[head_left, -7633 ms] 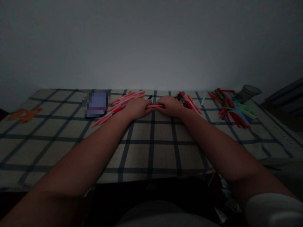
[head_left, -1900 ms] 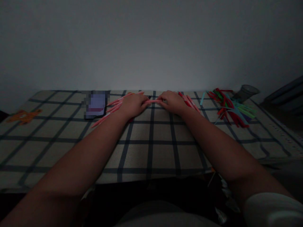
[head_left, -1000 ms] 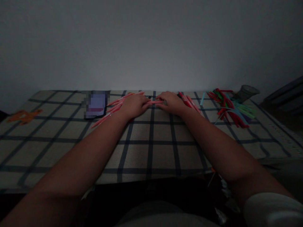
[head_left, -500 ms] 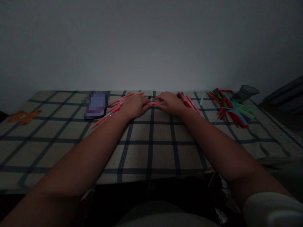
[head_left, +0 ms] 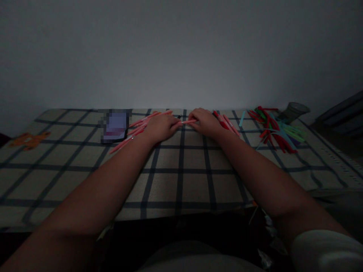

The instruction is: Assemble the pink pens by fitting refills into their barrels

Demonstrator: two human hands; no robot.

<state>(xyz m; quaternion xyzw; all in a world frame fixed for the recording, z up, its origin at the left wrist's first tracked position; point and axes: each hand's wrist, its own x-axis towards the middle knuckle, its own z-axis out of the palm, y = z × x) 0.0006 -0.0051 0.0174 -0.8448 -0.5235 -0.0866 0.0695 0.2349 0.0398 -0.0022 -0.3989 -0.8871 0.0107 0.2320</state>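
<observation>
Pink and slim, a single pen (head_left: 187, 121) lies bridged between the two hands at the far middle of the checked tablecloth (head_left: 181, 177), close to the pale wall (head_left: 181, 53). The left hand (head_left: 160, 127) is curled over one end of it, knuckles up, fingers closed around that end; the right hand (head_left: 205, 121) is curled over the other end in the same way, and the bare middle of the pen shows in the short gap between them, tilted slightly upward toward the right. In this dim light it is hard to tell whether the pen is one piece or two parts meeting there. Just left of the left hand, a loose pile of pink pens (head_left: 138, 127) fans out across the cloth, some running under the wrist. Just right of the right hand lies a smaller cluster of pink and red pens (head_left: 227, 122), touching or nearly touching the back of that hand. Farther right, well apart, sits a tangle of red, green and blue strips (head_left: 276, 132), with a dark cup (head_left: 295, 109) lying beside it near the cloth's far corner. A blurred rectangular patch (head_left: 115, 125) lies left of the pink pile, and an orange shape (head_left: 28, 139) rests near the left edge.
</observation>
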